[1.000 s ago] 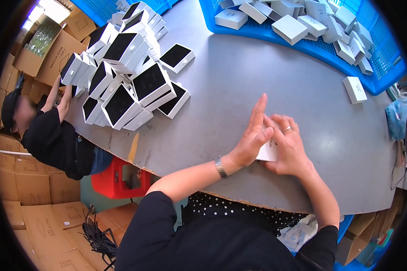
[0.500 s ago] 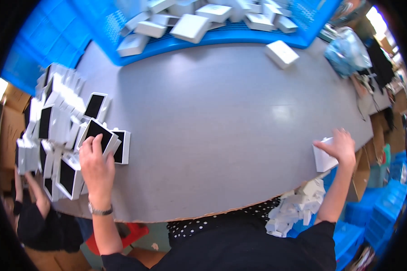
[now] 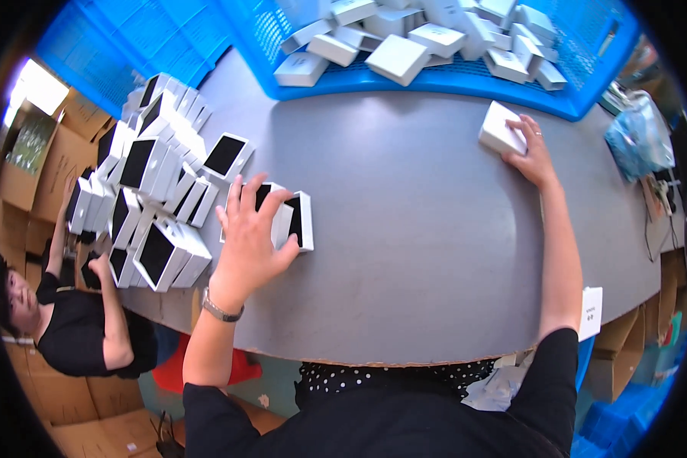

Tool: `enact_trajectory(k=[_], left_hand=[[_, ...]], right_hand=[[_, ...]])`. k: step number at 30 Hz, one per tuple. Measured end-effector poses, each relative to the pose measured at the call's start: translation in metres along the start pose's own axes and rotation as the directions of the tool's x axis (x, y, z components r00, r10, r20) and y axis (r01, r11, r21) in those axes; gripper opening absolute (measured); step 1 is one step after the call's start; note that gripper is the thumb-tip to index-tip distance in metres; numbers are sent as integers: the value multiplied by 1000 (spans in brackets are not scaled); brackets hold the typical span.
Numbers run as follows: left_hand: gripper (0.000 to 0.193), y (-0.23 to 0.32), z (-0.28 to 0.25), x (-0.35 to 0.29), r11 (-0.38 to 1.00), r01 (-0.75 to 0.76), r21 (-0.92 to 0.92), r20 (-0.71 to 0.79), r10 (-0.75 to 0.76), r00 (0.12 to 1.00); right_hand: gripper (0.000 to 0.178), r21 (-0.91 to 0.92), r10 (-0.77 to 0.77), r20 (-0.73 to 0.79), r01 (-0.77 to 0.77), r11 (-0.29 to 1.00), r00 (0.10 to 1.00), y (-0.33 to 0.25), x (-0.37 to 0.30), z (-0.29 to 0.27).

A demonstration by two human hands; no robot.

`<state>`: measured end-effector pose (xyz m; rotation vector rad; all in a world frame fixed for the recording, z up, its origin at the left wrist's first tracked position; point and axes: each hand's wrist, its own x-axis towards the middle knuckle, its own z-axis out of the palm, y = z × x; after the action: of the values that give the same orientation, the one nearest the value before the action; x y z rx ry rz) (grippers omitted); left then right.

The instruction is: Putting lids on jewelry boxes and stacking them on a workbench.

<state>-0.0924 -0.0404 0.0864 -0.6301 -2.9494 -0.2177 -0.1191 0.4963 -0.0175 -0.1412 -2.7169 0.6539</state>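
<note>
My left hand, fingers spread, is over white box parts with black insides, partly hiding them. Whether its fingertips touch them I cannot tell. At the far right of the table, my right hand grips a closed white box by its right side, thumb at the near edge and fingers on top. Left of my left hand, white box parts with black insides are stacked on edge, and one more lies tilted beyond it.
A blue crate with several white boxes stands at the back. A clear bluish plastic bag lies at the far right. Beside my right upper arm, a white box sits at the table edge. At left, a co-worker handles the stacked parts.
My right hand has left the white box at the near right edge and taken hold of the one near the crate. My left hand has opened wider over the box parts. The view has shifted.
</note>
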Motion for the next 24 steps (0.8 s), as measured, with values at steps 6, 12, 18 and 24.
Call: enact_trajectory(k=[6,12,18,24], left_hand=[[57,9,-24,4,967,-227,-115,-187,203,961],[81,103,20,-28,897,-358,-260,307,428,850],[118,94,21,-25,960,-239,-143,414,278,867],[122,74,17,-34,914,-274,-300,559,401,726]], right_hand=[[51,92,-89,232,69,993,969,-106,-70,-35],[46,191,-524,346,489,851,778,-184,-120,-11],[51,-3,-218,283,228,974,934,-176,-175,-35],[52,187,-340,324,292,938,883,-186,-201,-34]])
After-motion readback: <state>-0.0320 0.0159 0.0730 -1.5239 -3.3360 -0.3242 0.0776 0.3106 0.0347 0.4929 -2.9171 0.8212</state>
